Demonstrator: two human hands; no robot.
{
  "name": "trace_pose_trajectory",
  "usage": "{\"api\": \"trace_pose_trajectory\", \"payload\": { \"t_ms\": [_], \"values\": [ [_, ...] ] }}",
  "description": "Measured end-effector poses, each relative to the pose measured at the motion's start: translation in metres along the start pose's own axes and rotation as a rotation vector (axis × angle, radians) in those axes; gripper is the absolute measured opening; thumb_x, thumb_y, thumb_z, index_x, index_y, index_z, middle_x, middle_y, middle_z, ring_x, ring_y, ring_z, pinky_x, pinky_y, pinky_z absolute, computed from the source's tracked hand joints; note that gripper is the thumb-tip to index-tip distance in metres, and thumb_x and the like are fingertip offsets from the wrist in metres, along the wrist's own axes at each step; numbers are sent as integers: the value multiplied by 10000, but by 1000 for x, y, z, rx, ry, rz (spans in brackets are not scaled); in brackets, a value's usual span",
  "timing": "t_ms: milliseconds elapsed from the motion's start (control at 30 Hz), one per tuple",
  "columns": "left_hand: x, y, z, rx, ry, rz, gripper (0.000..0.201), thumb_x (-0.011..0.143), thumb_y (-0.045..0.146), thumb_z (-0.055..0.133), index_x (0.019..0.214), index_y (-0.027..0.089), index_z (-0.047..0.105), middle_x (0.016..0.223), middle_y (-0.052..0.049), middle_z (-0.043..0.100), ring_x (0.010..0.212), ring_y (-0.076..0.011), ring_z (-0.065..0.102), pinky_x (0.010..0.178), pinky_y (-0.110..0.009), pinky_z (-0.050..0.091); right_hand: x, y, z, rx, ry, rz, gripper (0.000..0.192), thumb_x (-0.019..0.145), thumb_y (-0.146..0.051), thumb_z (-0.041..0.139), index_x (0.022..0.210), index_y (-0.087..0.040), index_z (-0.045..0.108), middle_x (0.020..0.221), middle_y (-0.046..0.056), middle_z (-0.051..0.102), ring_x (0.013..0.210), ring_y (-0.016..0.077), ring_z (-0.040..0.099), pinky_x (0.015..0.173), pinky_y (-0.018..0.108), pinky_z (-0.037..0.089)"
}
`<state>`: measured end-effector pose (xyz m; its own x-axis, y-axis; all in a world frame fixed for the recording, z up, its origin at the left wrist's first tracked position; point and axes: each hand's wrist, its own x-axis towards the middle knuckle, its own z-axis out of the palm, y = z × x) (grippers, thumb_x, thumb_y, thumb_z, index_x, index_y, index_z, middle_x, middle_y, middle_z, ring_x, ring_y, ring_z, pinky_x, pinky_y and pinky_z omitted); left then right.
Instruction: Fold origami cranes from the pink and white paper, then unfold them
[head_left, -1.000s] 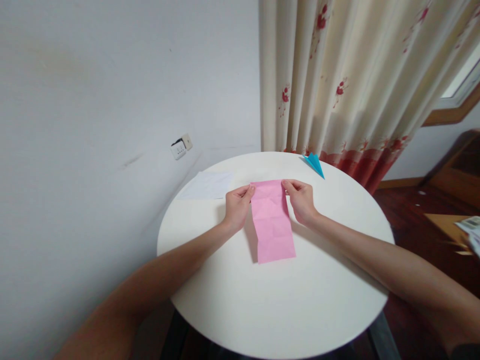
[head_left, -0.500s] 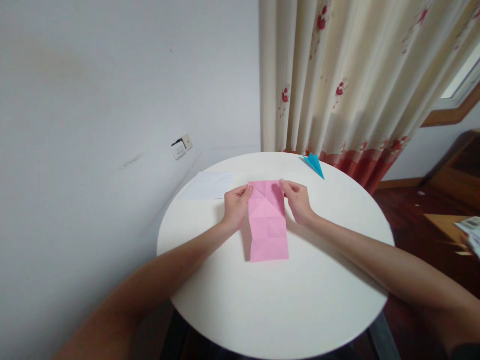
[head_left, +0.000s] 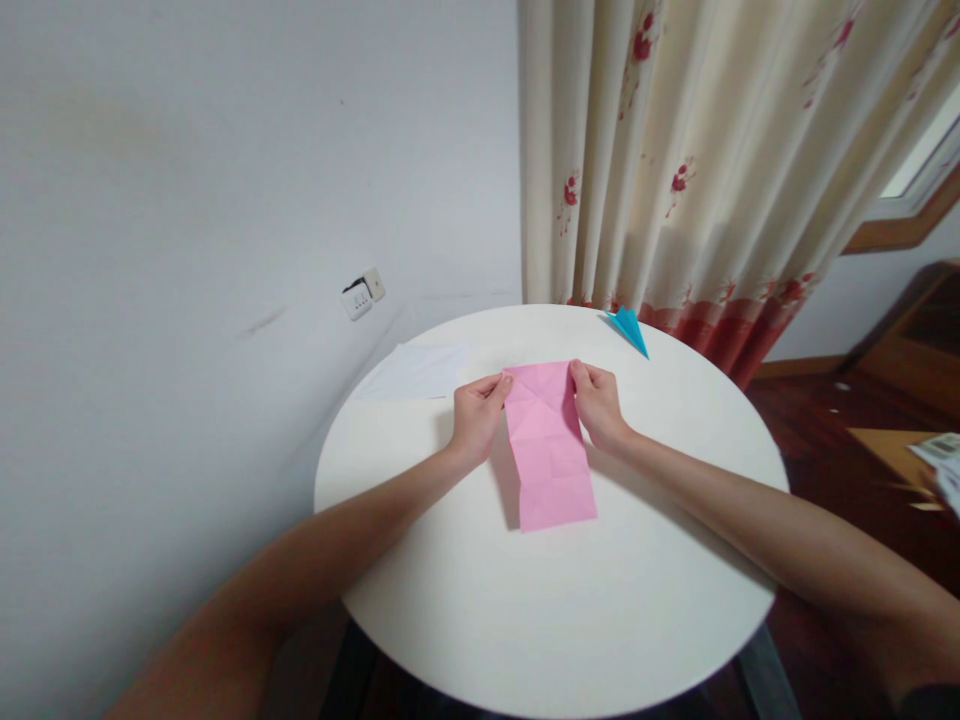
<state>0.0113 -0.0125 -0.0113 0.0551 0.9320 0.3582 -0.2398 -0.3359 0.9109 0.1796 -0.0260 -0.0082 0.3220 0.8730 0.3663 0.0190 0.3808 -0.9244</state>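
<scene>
A creased sheet of pink paper (head_left: 551,450) hangs tilted over the round white table, its long side running toward me. Pinched at its upper left corner is my left hand (head_left: 478,408), thumb on top. On the opposite edge, near the upper right corner, my right hand (head_left: 598,400) grips the sheet between thumb and fingers. Fold lines cross the paper, with slanting ones near the top. Its lower end shows a shadow on the left; whether that end touches the table I cannot tell.
White paper (head_left: 417,371) lies on the round table (head_left: 465,610) at the back left. A blue folded paper plane (head_left: 628,330) rests near the far right edge. Behind are a wall with a socket (head_left: 357,299) and a flowered curtain (head_left: 675,130).
The pink paper has shifted slightly right, and its lower end has swung to the right. Both hands moved a little with it, still holding its upper corners.
</scene>
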Motion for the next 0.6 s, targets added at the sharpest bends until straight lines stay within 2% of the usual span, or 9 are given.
{"api": "trace_pose_trajectory", "payload": {
  "t_ms": [100,200,267,333,433,600],
  "values": [
    [1,1,0,25,52,-13,314,745,445,695,796,137,732,705,-26,664,676,-148,581,628,-250,437,1,2,-4,95,-68,45,470,875,-534,419,662,-152,592,653,36,583,605,138,499,558,253,366],
    [2,3,1,16,66,-24,340,733,459,701,801,128,732,723,-38,674,697,-160,592,631,-250,443,-3,-3,-4,106,-143,57,478,835,-572,484,670,-143,614,664,43,603,606,138,507,569,257,379],
    [1,3,1,-6,46,-25,340,737,455,700,808,124,731,746,-45,681,700,-158,593,640,-251,447,-8,-7,-1,71,-170,70,415,758,-540,614,635,-145,591,623,19,576,560,121,462,529,246,348],
    [1,1,0,-21,25,-22,324,743,442,699,808,127,730,742,-40,676,687,-149,587,644,-251,446,-11,-10,2,30,-169,80,394,715,-508,670,595,-151,556,567,-8,519,515,102,399,483,236,289],
    [1,-2,-2,-26,12,-10,291,752,419,699,783,131,725,699,-21,651,652,-129,563,635,-241,437,-12,-8,4,-13,-139,43,419,749,-500,634,546,-168,479,516,-38,406,487,81,302,454,235,205],
    [1,-2,-1,-62,0,-4,284,758,411,698,793,131,727,708,-23,651,649,-120,553,631,-237,437,-8,-6,3,-40,-104,8,467,820,-526,530,539,-202,345,516,-52,289,494,78,225,452,242,169]
  ]
}}
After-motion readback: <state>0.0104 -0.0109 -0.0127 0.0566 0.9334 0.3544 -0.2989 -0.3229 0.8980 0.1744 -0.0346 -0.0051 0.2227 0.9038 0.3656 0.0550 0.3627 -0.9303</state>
